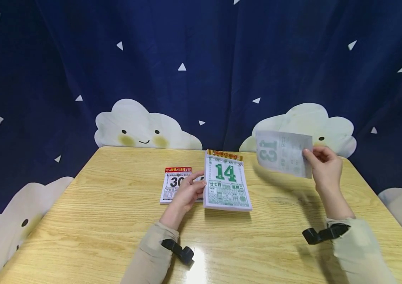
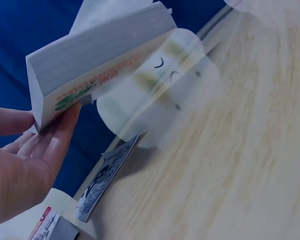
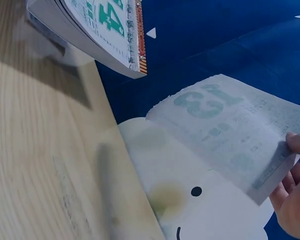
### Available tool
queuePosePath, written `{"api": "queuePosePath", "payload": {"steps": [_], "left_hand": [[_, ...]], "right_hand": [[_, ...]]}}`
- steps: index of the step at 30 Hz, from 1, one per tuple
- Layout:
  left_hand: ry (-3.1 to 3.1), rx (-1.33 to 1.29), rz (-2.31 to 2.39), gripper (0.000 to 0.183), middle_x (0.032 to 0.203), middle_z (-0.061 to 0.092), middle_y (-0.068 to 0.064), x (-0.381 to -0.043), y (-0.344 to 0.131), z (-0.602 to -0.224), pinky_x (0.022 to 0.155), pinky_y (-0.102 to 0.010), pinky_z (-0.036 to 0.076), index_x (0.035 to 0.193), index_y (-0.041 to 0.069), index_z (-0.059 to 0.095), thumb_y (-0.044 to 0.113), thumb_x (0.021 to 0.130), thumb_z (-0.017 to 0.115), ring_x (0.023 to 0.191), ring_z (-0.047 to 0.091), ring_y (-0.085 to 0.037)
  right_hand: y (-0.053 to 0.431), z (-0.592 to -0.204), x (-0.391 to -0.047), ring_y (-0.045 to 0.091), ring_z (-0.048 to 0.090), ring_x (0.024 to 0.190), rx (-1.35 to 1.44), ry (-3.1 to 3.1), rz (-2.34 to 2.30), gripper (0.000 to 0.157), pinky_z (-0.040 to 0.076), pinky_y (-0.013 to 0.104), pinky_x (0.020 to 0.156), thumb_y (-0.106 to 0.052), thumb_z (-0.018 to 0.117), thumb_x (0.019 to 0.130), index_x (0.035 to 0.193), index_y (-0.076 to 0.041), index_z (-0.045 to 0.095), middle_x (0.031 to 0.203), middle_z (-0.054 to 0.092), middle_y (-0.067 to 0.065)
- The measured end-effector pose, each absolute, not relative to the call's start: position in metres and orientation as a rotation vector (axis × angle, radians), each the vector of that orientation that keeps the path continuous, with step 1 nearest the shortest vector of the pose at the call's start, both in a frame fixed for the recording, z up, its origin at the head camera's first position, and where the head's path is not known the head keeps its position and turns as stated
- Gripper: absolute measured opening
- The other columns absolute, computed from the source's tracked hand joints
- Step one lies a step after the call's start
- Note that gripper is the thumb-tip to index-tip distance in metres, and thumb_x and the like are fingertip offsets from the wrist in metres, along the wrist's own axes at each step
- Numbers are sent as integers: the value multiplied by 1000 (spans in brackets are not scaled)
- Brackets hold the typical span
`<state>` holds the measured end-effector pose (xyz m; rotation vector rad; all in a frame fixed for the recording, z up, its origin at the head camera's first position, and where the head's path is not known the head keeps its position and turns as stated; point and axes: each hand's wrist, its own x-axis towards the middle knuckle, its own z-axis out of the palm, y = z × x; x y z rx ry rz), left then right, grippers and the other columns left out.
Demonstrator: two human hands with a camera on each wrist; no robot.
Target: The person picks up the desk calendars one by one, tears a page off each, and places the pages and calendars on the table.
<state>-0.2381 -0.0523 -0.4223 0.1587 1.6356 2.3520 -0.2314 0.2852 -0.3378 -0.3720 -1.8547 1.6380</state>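
My left hand (image 1: pixel 188 192) grips the left edge of a thick tear-off calendar (image 1: pixel 227 183). Its top page shows a green 14, and a striped band runs along the top. In the left wrist view the calendar block (image 2: pixel 105 55) is tilted and held up off the table, thumb on one side and fingers beneath. Out to the right, my right hand (image 1: pixel 327 167) pinches one end of a loose calendar page (image 1: pixel 284 153). A pale green 13 shows through this page, turned sideways. The right wrist view shows the page (image 3: pixel 225 132) hanging apart from the calendar block.
Behind my left hand, a smaller calendar (image 1: pixel 176 181) with a red top and a black 30 lies on the wooden table (image 1: pixel 115 236). Beside it, a printed sheet or pad (image 2: pixel 107 177) is partly hidden in the head view. A dark blue curtain (image 1: pixel 215 71) hangs behind the table.
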Motion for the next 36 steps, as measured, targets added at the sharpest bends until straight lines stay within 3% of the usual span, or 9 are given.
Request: {"api": "queuePosePath", "payload": {"steps": [7, 12, 17, 23, 27, 30, 36], "left_hand": [[1742, 81, 2282, 49, 93, 67, -16, -235, -45, -425, 60, -25, 53, 132, -2, 41, -4, 84, 48, 67, 64, -12], [1790, 73, 2227, 48, 102, 64, -24, -235, -40, -427, 60, -26, 53, 132, -4, 40, -3, 85, 48, 69, 64, -12], [1794, 67, 2195, 49, 106, 61, -28, -236, -34, -430, 61, -28, 54, 133, -5, 38, -4, 85, 47, 69, 64, -13], [1804, 25, 2184, 49, 105, 62, -26, -235, -28, -429, 62, -27, 54, 133, -2, 39, -2, 85, 48, 68, 64, -12], [1825, 41, 2164, 47, 104, 63, -24, -232, -24, -428, 64, -28, 54, 134, -2, 39, 0, 88, 47, 71, 63, -13], [1867, 63, 2135, 46, 104, 62, -24, -231, -21, -427, 65, -29, 54, 134, -3, 38, 1, 89, 45, 72, 63, -13], [1992, 98, 2052, 45, 105, 62, -24, -232, -16, -427, 67, -32, 54, 135, -3, 37, 0, 90, 43, 70, 60, -12]], "right_hand": [[290, -344, -229, -1, 50, 64, -413, -2013, 1446, 12, 39, 9, 55, -15, 71, 78, 74, -19, 60, 66, 54, -17], [293, -349, -226, -7, 51, 64, -338, -2122, 1286, 8, 39, 6, 55, -16, 69, 80, 76, -14, 63, 67, 55, -19], [298, -354, -225, -14, 50, 67, -131, -2235, 1048, 5, 39, 3, 57, -9, 68, 80, 79, -5, 66, 76, 62, -7], [301, -361, -222, -20, 45, 66, 36, -2316, 885, 7, 37, 2, 57, -8, 68, 80, 78, -2, 64, 79, 62, -3], [303, -366, -218, -23, 43, 67, 109, -2361, 826, 5, 36, 0, 57, -5, 67, 80, 78, -2, 64, 83, 64, 9], [303, -369, -216, -13, 48, 68, 182, -2404, 728, 5, 38, 4, 58, -4, 68, 79, 77, -5, 64, 82, 63, 10], [301, -377, -209, 24, 58, 70, 340, -2517, 558, 11, 46, 37, 61, -3, 70, 75, 73, -10, 63, 78, 61, 6]]}}
